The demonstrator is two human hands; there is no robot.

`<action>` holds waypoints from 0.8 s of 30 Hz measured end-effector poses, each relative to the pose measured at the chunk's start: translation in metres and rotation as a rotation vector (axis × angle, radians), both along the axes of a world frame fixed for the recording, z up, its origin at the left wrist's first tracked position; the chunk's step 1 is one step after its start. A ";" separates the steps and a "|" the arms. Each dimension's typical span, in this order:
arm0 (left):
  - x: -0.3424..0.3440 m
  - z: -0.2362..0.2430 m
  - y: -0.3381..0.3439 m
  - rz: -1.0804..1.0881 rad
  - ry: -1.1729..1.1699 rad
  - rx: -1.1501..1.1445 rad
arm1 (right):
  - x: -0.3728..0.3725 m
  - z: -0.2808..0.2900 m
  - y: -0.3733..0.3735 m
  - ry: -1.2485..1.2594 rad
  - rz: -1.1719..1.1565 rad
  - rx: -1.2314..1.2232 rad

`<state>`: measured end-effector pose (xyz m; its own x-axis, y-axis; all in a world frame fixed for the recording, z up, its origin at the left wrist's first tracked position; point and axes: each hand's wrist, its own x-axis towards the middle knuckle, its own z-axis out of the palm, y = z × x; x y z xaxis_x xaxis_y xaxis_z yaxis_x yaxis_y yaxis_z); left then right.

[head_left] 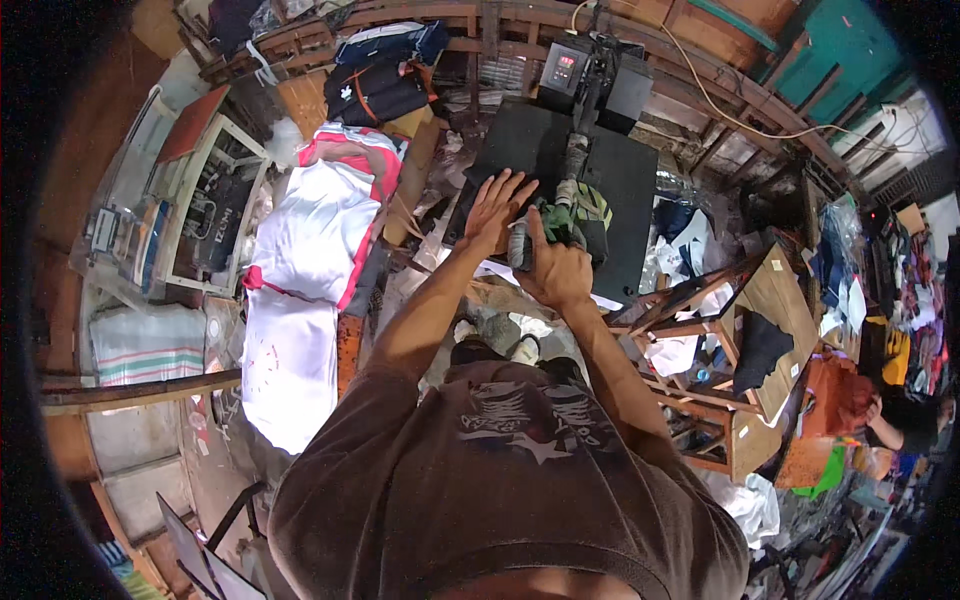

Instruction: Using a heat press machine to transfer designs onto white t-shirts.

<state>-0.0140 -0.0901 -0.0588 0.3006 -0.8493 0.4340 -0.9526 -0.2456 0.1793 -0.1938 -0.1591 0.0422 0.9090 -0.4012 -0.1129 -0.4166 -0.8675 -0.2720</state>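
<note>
In front of me stands a heat press with a wide black top plate (628, 225). A long lever arm (577, 155), wrapped in worn tape, runs down its middle to a handle (555, 220) bound in green cloth. My right hand (557, 272) is closed on this handle, its index finger lying along it. My left hand (493, 208) rests with fingers spread on the left part of the black plate. What lies under the plate is mostly hidden; only slivers of something white show at its near edge.
A control box (564, 68) with a lit red display sits behind the plate. To the left lie white garments with pink edging (315, 235) and folded dark clothes (375, 95). A wooden stand (775, 330) holds a black cloth at the right. Another person's arm (885, 428) shows far right.
</note>
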 end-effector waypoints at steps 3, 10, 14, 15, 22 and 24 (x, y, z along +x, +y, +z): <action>-0.006 0.011 -0.004 0.003 0.021 0.026 | -0.006 -0.006 -0.001 -0.093 0.007 -0.049; 0.008 -0.004 0.007 -0.023 -0.026 0.049 | -0.004 -0.009 0.010 -0.202 -0.004 -0.078; 0.001 0.005 0.004 -0.069 0.005 0.076 | -0.008 -0.014 0.009 -0.203 -0.056 -0.125; 0.004 0.004 0.007 -0.034 -0.042 0.088 | -0.007 -0.014 0.011 -0.197 -0.044 -0.129; -0.036 0.005 0.076 -0.088 0.171 -0.106 | -0.008 0.002 0.022 -0.128 -0.100 -0.125; -0.070 0.021 0.105 -0.118 0.217 -0.157 | -0.010 -0.009 0.017 -0.137 -0.135 -0.173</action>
